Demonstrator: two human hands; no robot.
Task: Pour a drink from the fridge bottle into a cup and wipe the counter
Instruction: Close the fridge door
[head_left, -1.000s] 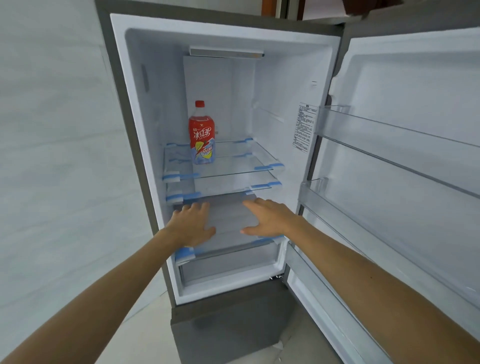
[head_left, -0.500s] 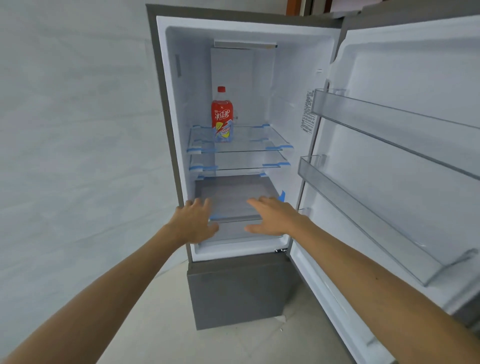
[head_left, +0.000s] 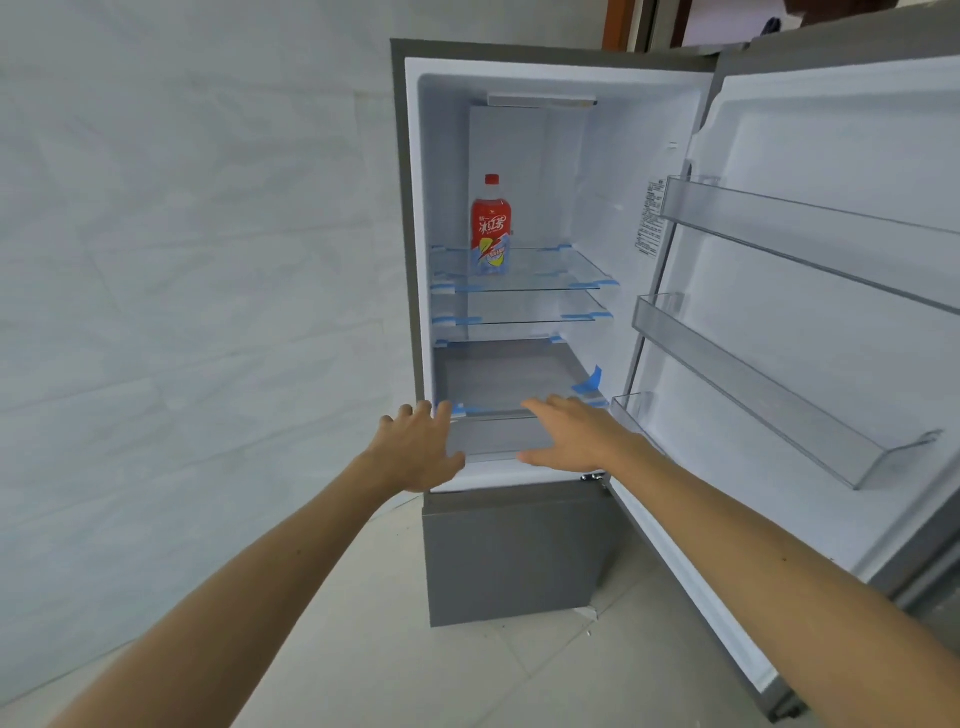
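A bottle (head_left: 491, 226) with a red cap and a red, blue and yellow label stands upright at the back left of the top glass shelf (head_left: 550, 283) in the open fridge (head_left: 410, 208). My left hand (head_left: 418, 449) hangs palm down with fingers spread in front of the fridge's lower left edge. My right hand (head_left: 569, 434) is stretched out flat beside it, over the front of the bottom drawer lid (head_left: 509, 376). Both hands hold nothing and are well below the bottle. No cup, cloth or counter is in view.
The fridge door (head_left: 831, 322) stands open to the right, with three clear door racks (head_left: 753, 384). A second glass shelf (head_left: 524, 314) lies under the top one. The grey freezer front (head_left: 509, 556) is shut below. A pale tiled wall (head_left: 182, 286) fills the left side.
The view has drawn back from the fridge and shifted left, so the fridge looks smaller and sits further right. Both hands have come out from over the bottom drawer lid to its front edge.
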